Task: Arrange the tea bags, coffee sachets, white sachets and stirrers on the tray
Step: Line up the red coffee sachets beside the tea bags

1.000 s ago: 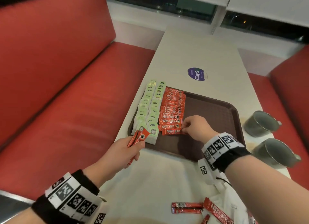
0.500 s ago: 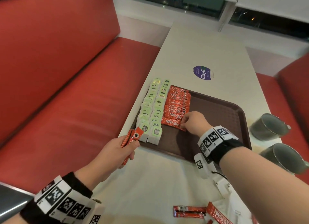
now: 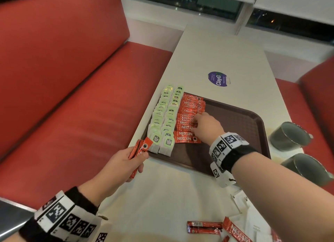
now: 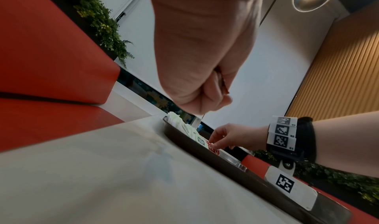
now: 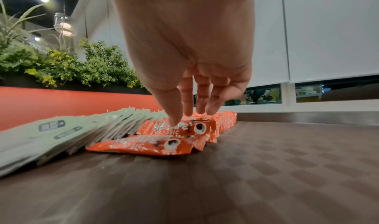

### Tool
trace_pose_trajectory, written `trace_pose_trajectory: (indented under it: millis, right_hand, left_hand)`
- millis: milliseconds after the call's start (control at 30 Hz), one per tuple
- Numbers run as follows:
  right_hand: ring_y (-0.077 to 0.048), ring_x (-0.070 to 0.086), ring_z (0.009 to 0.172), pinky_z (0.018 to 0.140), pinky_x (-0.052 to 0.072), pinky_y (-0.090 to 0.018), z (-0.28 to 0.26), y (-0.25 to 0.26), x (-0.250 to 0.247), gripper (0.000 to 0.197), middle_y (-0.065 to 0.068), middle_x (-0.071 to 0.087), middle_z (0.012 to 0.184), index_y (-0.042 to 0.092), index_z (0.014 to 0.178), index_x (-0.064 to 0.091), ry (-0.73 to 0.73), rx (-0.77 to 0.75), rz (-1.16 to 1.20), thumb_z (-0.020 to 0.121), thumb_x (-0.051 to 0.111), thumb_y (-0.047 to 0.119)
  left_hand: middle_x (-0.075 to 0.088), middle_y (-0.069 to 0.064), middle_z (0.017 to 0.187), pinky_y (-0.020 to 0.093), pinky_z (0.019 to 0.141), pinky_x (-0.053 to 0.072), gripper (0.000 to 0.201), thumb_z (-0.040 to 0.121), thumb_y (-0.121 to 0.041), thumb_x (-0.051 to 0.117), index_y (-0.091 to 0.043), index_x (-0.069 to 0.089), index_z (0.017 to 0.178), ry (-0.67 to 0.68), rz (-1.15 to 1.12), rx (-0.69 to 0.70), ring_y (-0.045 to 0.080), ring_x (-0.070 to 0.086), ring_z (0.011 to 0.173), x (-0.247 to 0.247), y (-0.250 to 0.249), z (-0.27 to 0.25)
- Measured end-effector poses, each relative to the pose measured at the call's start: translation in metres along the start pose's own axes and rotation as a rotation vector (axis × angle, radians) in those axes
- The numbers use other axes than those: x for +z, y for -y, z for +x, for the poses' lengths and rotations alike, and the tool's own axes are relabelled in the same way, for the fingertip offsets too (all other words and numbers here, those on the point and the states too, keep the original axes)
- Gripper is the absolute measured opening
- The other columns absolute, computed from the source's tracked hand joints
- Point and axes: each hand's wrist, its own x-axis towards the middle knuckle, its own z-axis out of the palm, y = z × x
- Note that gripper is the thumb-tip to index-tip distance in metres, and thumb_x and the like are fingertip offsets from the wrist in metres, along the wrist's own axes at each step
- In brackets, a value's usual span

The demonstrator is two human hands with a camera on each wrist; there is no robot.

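A brown tray (image 3: 235,126) lies on the white table. Two columns of green-tagged tea bags (image 3: 162,118) fill its left edge, with a column of overlapping red coffee sachets (image 3: 189,113) beside them. My right hand (image 3: 196,123) reaches over the tray, its straight fingertips (image 5: 174,122) touching the sachets (image 5: 164,144) near the column's near end. My left hand (image 3: 126,162) hovers at the tray's near-left corner and grips a few red sachets (image 3: 140,147). In the left wrist view that fist (image 4: 205,98) hides most of them.
Loose red sachets (image 3: 204,227) and white sachets (image 3: 253,223) lie on the table near me. Two metal cups (image 3: 289,136) stand at the table's right edge. Red benches flank the table. The tray's right half (image 5: 266,162) is bare.
My right hand has slid farther up the column of red sachets, away from me, leaving two sachets at the near end. My left hand has barely moved.
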Motion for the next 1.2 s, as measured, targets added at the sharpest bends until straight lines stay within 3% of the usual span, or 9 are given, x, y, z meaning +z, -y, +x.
trace_pose_trajectory:
  millis: [133, 333, 500, 667, 800, 867, 1033, 1200]
  right_hand:
    - [-0.025, 0.050, 0.110, 0.096, 0.041, -0.041, 0.006, 0.006, 0.000, 0.024, -0.003, 0.054, 0.116, 0.021, 0.113, 0.058, 0.022, -0.045, -0.180, 0.089, 0.054, 0.023]
    - [-0.026, 0.048, 0.113, 0.099, 0.037, -0.043, 0.009, 0.009, -0.002, 0.025, -0.004, 0.054, 0.116, 0.022, 0.113, 0.058, 0.030, -0.065, -0.255, 0.089, 0.053, 0.018]
    - [-0.024, 0.050, 0.106, 0.096, 0.036, -0.041, 0.007, 0.008, -0.008, 0.010, -0.001, 0.056, 0.105, 0.025, 0.094, 0.059, 0.035, -0.052, -0.193, 0.090, 0.054, 0.017]
    - [-0.021, 0.055, 0.096, 0.093, 0.036, -0.039, -0.007, 0.006, -0.023, 0.010, 0.004, 0.061, 0.093, 0.026, 0.083, 0.058, 0.049, -0.084, -0.081, 0.090, 0.057, 0.020]
    - [-0.020, 0.052, 0.094, 0.091, 0.038, -0.037, -0.021, 0.008, -0.022, 0.005, 0.006, 0.056, 0.090, 0.024, 0.086, 0.063, 0.283, -0.135, -0.154, 0.087, 0.063, 0.019]
    - [-0.023, 0.053, 0.097, 0.090, 0.038, -0.037, -0.021, 0.010, -0.014, 0.008, 0.004, 0.057, 0.094, 0.024, 0.089, 0.064, 0.326, -0.134, -0.182, 0.087, 0.062, 0.017]
    - [-0.024, 0.056, 0.096, 0.091, 0.038, -0.041, -0.010, 0.016, -0.006, 0.018, -0.001, 0.061, 0.098, 0.018, 0.096, 0.065, 0.226, -0.102, -0.181, 0.089, 0.050, 0.010]
    - [-0.022, 0.055, 0.092, 0.093, 0.039, -0.041, -0.003, 0.018, -0.007, 0.019, 0.002, 0.058, 0.093, 0.019, 0.097, 0.063, 0.194, -0.076, -0.186, 0.090, 0.047, 0.011]
  left_hand:
    - [0.056, -0.001, 0.060, 0.023, 0.045, 0.029, 0.025, 0.092, -0.030, 0.058, -0.005, 0.060, 0.091, 0.001, 0.004, -0.005, 0.013, 0.037, 0.052, -0.001, 0.000, -0.001]
    - [0.056, -0.001, 0.060, 0.023, 0.045, 0.029, 0.028, 0.092, -0.031, 0.058, -0.003, 0.061, 0.094, -0.010, 0.013, 0.002, 0.012, 0.037, 0.053, -0.003, 0.002, -0.001]
    - [0.057, -0.001, 0.060, 0.023, 0.045, 0.030, 0.025, 0.092, -0.031, 0.057, -0.006, 0.062, 0.093, -0.005, 0.017, -0.009, 0.012, 0.038, 0.052, -0.002, 0.002, 0.000]
    - [0.057, -0.001, 0.060, 0.023, 0.046, 0.030, 0.025, 0.092, -0.031, 0.058, -0.007, 0.062, 0.093, -0.012, 0.011, -0.009, 0.012, 0.038, 0.054, -0.004, 0.002, 0.002]
    - [0.057, -0.001, 0.061, 0.024, 0.046, 0.031, 0.025, 0.092, -0.032, 0.057, -0.007, 0.061, 0.091, -0.012, 0.018, -0.012, 0.011, 0.038, 0.053, -0.004, 0.003, 0.003]
    - [0.057, 0.000, 0.062, 0.024, 0.047, 0.031, 0.023, 0.092, -0.032, 0.057, -0.009, 0.060, 0.087, -0.009, 0.017, -0.013, 0.011, 0.038, 0.053, -0.003, 0.002, 0.003]
    - [0.056, 0.001, 0.061, 0.023, 0.045, 0.029, 0.022, 0.092, -0.028, 0.059, -0.012, 0.057, 0.077, -0.018, 0.001, -0.005, 0.014, 0.036, 0.053, 0.000, -0.002, 0.001]
    - [0.058, -0.001, 0.060, 0.023, 0.045, 0.030, 0.023, 0.092, -0.030, 0.059, -0.007, 0.061, 0.090, -0.034, 0.003, -0.023, 0.014, 0.038, 0.057, -0.004, -0.001, -0.001]
